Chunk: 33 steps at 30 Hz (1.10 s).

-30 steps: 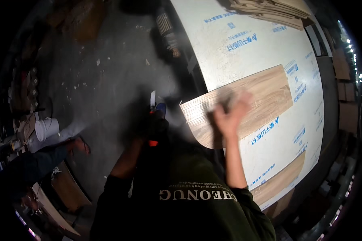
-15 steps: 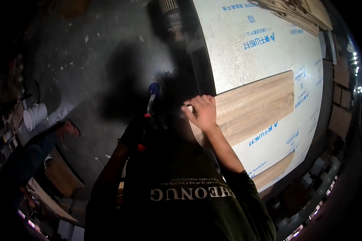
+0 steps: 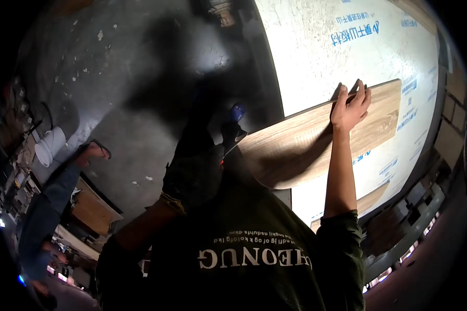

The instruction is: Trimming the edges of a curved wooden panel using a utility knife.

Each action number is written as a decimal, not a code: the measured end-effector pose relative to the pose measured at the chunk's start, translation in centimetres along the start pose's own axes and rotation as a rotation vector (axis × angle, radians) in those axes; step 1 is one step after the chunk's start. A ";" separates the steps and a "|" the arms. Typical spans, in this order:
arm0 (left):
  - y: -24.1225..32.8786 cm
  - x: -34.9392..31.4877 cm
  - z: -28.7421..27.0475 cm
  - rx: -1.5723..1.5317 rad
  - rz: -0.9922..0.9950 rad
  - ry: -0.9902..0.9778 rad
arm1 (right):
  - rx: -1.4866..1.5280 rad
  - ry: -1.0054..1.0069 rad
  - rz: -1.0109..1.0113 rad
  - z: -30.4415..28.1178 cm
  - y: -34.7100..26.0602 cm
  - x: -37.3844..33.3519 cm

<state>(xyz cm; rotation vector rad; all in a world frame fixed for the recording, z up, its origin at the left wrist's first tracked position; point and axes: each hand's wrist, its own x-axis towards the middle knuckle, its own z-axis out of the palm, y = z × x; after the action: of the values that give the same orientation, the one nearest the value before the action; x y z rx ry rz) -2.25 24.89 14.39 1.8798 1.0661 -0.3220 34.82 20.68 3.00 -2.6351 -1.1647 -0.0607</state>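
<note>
A wood-grain board (image 3: 306, 135) lies aslant on a white panel with blue print (image 3: 327, 62), its left end jutting past the panel's edge toward me. Bare, with fingers apart, my right hand (image 3: 351, 108) rests over the far long edge of the board. My left hand (image 3: 194, 173) wears a dark glove and is closed around a hand tool (image 3: 237, 111) with a blue end, a metal part and some red. That tool is at the left end of the board. Deep shadow hides the gloved fingers and most of the tool.
Another wood-grain piece (image 3: 373, 199) lies on the panel nearer me. At the left are a white bucket (image 3: 49, 147), a person's leg and sandalled foot (image 3: 96, 151), and a brown board (image 3: 93, 210). Scraps dot the dark floor (image 3: 135, 67).
My right hand has left the board's left end and moved right along its far edge, its fingers now spread. My left hand has brought the tool up and right to the board's end.
</note>
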 end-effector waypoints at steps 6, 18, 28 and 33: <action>0.1 1.2 0.7 0.210 -0.074 -0.178 | 0.070 0.044 -0.005 0.1 0.0 -0.1; -0.4 2.4 0.6 0.266 -0.035 -0.210 | 0.057 0.034 0.014 0.1 0.1 0.0; -3.5 6.5 2.4 0.037 -0.268 -0.108 | 0.024 0.025 -0.008 0.3 0.1 -0.3; -6.4 7.1 3.4 -0.404 -0.069 -0.076 | 0.051 0.064 -0.003 0.2 -0.4 0.1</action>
<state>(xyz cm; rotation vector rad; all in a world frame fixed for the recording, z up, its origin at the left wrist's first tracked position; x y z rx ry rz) -2.41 27.28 4.49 1.4631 1.0570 -0.1980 34.58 21.03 2.88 -2.5673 -1.1346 -0.1136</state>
